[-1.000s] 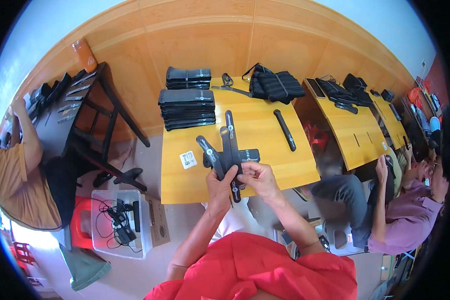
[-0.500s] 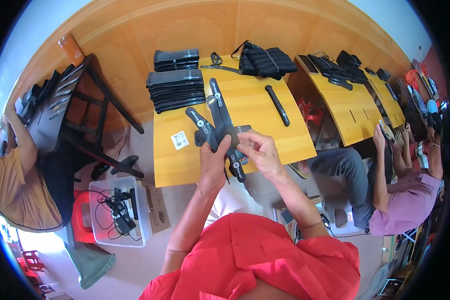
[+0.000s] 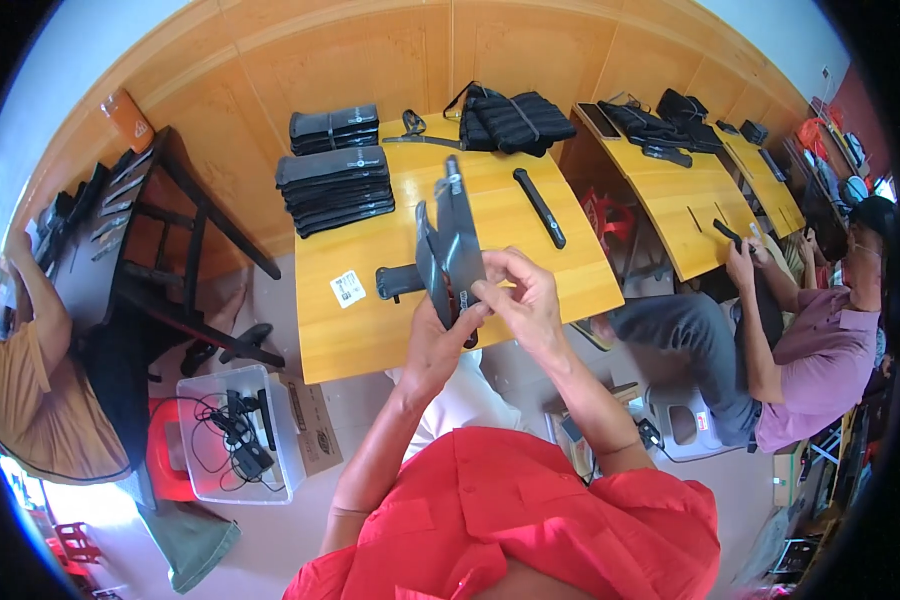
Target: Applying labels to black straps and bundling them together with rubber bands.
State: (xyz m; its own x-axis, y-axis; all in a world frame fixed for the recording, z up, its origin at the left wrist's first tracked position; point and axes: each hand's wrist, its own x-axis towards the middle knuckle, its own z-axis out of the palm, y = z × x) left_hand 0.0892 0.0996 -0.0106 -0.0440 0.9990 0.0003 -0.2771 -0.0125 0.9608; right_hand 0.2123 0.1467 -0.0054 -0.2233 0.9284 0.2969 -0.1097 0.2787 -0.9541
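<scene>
Over the front of the yellow table (image 3: 360, 340), my left hand (image 3: 432, 352) is closed round the lower end of several black flat strips (image 3: 458, 230) with rounded ends. They stand nearly upright, seen almost edge-on. My right hand (image 3: 527, 305) pinches at their right side, with thumb and fingers close together; whatever is between its fingertips is hidden. A short black strap-like piece (image 3: 398, 281) shows on the table just left of the strips. Another long black strip (image 3: 540, 207) lies alone to the right.
Stacks of folded black pouches (image 3: 332, 180) stand at the back left, near a black strapped bundle (image 3: 515, 120). A white label (image 3: 347, 289) lies front left. A clear bin of cables (image 3: 288, 440) sits on the floor. Co-workers sit left and right (image 3: 820, 350).
My hands have turned the fanned strips more upright and edge-on, bringing them together. The view has shifted slightly. The co-worker at right now holds a black piece higher up.
</scene>
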